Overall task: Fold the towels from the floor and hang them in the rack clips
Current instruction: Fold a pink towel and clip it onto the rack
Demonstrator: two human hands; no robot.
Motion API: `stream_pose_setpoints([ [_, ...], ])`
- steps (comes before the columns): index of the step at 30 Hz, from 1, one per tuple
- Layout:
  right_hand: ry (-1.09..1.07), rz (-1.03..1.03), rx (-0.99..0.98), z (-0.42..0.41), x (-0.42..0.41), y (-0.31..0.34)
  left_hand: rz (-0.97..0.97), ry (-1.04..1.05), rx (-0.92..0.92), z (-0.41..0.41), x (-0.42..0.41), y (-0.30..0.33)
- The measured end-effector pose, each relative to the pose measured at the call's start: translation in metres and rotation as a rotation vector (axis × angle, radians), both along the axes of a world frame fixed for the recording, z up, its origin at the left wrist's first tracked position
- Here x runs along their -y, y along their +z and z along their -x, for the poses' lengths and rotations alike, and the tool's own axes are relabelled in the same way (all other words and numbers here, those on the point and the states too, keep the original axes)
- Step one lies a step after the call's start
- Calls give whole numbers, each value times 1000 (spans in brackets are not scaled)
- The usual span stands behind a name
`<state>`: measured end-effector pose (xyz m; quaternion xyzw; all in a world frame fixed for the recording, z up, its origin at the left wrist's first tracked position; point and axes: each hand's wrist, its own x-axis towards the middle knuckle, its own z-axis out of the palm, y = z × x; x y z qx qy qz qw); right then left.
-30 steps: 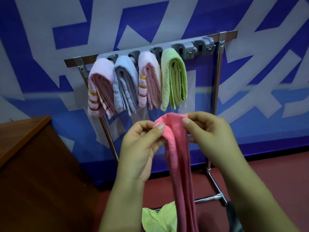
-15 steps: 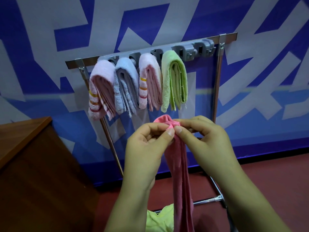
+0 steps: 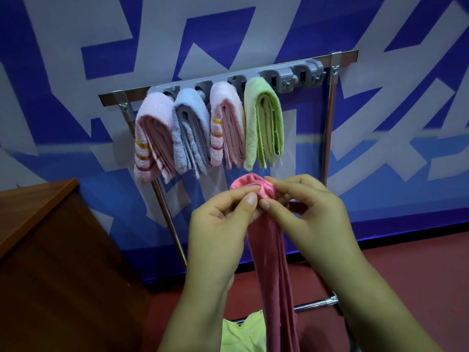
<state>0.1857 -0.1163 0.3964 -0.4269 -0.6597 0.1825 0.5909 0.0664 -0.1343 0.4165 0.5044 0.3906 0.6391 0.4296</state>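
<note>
A pink towel (image 3: 274,270) hangs folded lengthwise in front of me, its bunched top fold pinched between my left hand (image 3: 220,224) and my right hand (image 3: 309,219). Both thumbs meet at the fold. Behind it stands the metal rack (image 3: 330,128) with a grey clip bar (image 3: 286,77). Several folded towels hang in its clips: a striped pink towel (image 3: 152,138), a blue towel (image 3: 190,133), a second striped pink towel (image 3: 228,125) and a green towel (image 3: 264,123). Two clips at the bar's right end hold nothing. A yellow-green towel (image 3: 241,334) lies on the floor below my hands.
A brown wooden cabinet (image 3: 50,250) stands at the left, close to the rack's left leg. A blue and white patterned wall is behind the rack. The red floor (image 3: 418,270) stretches to the right. The rack's base bar (image 3: 314,304) runs low behind the pink towel.
My hands have drawn together on the pink towel's top, gathering the fold into a tighter bunch. The towel sits slightly lower relative to the hanging towels.
</note>
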Motion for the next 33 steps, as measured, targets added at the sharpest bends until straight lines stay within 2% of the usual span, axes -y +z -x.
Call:
stream_pose_setpoints([
  [7,1,21,-31,2,0,-3,-3,-30,-36,4,1,-2],
  [11,89,120,-105,-5,-1,1,-36,-87,-108,12,1,-2],
  [13,155,179,-163,-9,-2,3,-102,-15,-165,22,-2,-2],
  [14,190,206,-192,-11,-3,4,-171,58,-252,29,-5,-3],
  [16,251,248,-239,-14,-6,2,-278,165,-543,43,-10,-3],
  [18,300,274,-265,-16,-9,1,-243,110,-775,51,-14,-3],
  [20,354,287,-263,-18,-10,1,-183,51,-867,53,-18,-5],
  [24,415,315,-254,-26,-9,3,-196,83,-948,59,-26,-3],
  [28,363,341,-184,-30,-12,2,-289,5,-954,61,-27,1],
  [30,345,330,-131,-31,-12,4,-314,8,-914,59,-25,4],
  [33,411,276,-131,-33,-6,14,-289,8,-751,55,-21,10],
])
